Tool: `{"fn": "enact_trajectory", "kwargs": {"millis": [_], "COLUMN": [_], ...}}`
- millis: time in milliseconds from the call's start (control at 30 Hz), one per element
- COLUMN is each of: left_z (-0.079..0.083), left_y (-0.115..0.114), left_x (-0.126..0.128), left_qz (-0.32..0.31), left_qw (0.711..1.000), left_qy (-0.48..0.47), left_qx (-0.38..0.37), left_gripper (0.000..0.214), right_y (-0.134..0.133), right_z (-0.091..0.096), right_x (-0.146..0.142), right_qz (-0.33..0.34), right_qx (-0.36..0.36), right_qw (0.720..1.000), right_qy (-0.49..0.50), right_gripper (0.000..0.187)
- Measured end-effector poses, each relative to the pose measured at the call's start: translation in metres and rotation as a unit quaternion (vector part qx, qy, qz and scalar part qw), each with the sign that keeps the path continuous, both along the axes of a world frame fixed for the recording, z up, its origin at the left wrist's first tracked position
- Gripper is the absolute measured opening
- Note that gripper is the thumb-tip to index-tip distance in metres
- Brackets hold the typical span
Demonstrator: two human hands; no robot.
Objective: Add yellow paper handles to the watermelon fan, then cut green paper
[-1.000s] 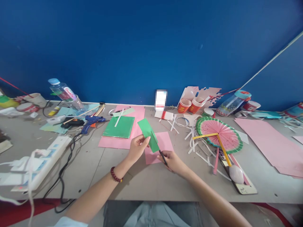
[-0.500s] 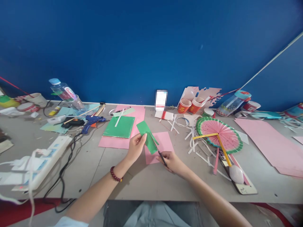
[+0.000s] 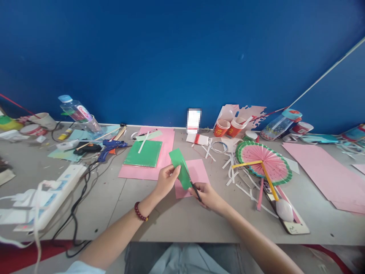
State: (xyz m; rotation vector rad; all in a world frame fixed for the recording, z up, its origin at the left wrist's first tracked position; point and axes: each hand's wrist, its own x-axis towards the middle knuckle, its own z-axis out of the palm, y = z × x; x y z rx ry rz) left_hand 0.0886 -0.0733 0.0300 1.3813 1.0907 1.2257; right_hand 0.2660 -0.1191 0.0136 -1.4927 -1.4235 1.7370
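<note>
Between thumb and fingers, my left hand [image 3: 167, 179] pinches a green sheet of paper [image 3: 179, 161] by its left edge, above the table. Dark-handled scissors [image 3: 196, 191] are gripped in my right hand [image 3: 208, 197], their blades meeting the green paper's right side. A narrow strip of green runs along that side by the blades. Under the paper and scissors lies a pink square of paper [image 3: 199, 171]. To the left, a stack of green paper [image 3: 143, 154] rests on a larger pink sheet [image 3: 134, 173].
A watermelon-patterned paper fan [image 3: 264, 163] lies at right, over a phone, among white paper strips [image 3: 245, 192]. Red paper cups [image 3: 221, 128] stand at the back. On the left are a blue glue gun [image 3: 111, 147], a power strip [image 3: 57, 198] with cables and a plastic bottle [image 3: 81, 114].
My left hand and the green paper have shifted slightly right, toward the scissors. The strip that stood away from the paper's right side now lies closer to it. My right hand stays in place.
</note>
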Motion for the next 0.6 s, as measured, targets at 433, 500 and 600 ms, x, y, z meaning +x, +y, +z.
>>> {"fn": "enact_trajectory", "kwargs": {"millis": [433,500,600], "left_z": [-0.0016,-0.0011,-0.0006], "left_y": [-0.0032,-0.0033,-0.0033], "left_x": [0.0020,0.0021,0.0024], "left_qz": [-0.012,-0.011,-0.010], "left_qw": [1.000,1.000,1.000], "left_qy": [-0.004,-0.005,-0.004], "left_qx": [-0.003,-0.003,-0.005], "left_gripper": [0.038,0.038,0.040], "right_y": [0.0006,0.0009,0.0011], "right_z": [0.0008,0.0015,0.0027], "right_x": [0.0004,-0.0001,-0.0011], "right_qz": [0.004,0.000,-0.004], "right_qx": [0.008,0.008,0.009], "right_qw": [1.000,1.000,1.000], "right_qy": [0.000,0.004,0.007], "right_gripper": [0.037,0.037,0.035]}}
